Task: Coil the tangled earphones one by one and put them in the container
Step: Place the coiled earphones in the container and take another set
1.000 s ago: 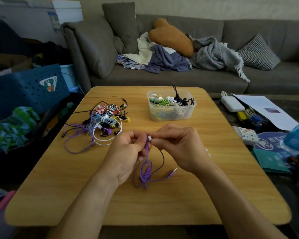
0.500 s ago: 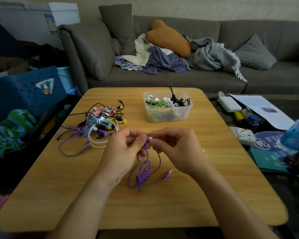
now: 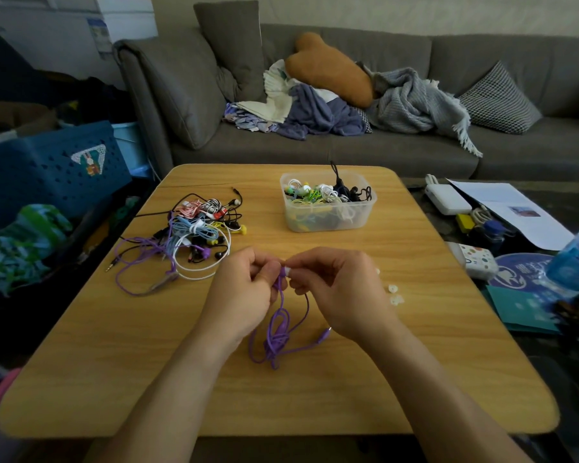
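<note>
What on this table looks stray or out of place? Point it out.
Two small white bits, possibly loose ear tips, lie on the table beside the right hand, apart from any earphones. A black cable sticks up out of the container.

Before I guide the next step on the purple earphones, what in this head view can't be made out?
- Purple earphones: earbud ends hidden by the fingers of the left hand and right hand.
- Container: lower contents blurred by its cloudy wall.
- Tangled pile: separate sets too interwoven to count.
- Small white bits: too small to identify.
</note>
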Motion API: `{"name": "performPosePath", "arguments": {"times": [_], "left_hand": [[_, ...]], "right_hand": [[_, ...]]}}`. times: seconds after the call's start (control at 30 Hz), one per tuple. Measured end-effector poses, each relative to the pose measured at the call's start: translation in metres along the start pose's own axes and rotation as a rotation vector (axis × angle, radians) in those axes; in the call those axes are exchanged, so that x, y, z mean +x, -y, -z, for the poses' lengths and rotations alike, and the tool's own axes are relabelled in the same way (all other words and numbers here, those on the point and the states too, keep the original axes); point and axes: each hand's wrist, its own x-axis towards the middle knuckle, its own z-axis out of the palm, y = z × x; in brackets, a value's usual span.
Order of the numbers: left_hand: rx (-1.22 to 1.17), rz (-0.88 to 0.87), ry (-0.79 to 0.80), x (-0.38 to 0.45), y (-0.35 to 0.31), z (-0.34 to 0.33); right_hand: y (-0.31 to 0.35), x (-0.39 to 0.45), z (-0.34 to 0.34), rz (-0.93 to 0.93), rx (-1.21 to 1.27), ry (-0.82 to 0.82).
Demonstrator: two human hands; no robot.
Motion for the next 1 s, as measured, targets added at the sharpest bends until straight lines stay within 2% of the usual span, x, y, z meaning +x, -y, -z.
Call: {"name": "performPosePath", "arguments": {"times": [0.13, 0.23, 0.33, 0.5, 0.57, 0.67, 0.73, 0.87, 1.0], "left_hand": [[-0.191, 0.229, 0.045, 0.000, -0.006, 0.005], [-0.242, 0.285, 0.086, -0.001, -0.010, 0.009], [-0.224, 0.259, 0.087, -0.003, -0.010, 0.010], [-0.193, 0.186, 0.064, -0.006, -0.010, 0.005], [-0.151, 0.110, 0.074, -0.007, -0.013, 0.004], [-0.095, 0.021, 0.097, -0.007, -0.013, 0.006], [-0.077, 0.006, 0.107, -0.007, -0.012, 0.007], [-0.175, 0.044, 0.120, -0.008, -0.010, 0.006], [-0.177, 0.071, 0.100, -0.007, -0.007, 0.006]], "right_hand": [[0.001, -0.001, -0.003, 0.090, -0.059, -0.004], [0.003, 0.000, -0.001, 0.067, -0.007, 0.022], [0.003, 0.000, 0.003, -0.040, 0.135, 0.028], [0.005, -0.002, 0.008, -0.033, 0.118, 0.006], [0.006, -0.002, 0.007, -0.090, 0.260, 0.053], [0.005, -0.003, 0.006, -0.282, 0.627, 0.136], [0.003, -0.004, 0.007, -0.305, 0.681, 0.158], [0.005, -0.003, 0.012, -0.190, 0.520, 0.164], [0.004, -0.002, 0.007, -0.033, 0.189, 0.045]]}}
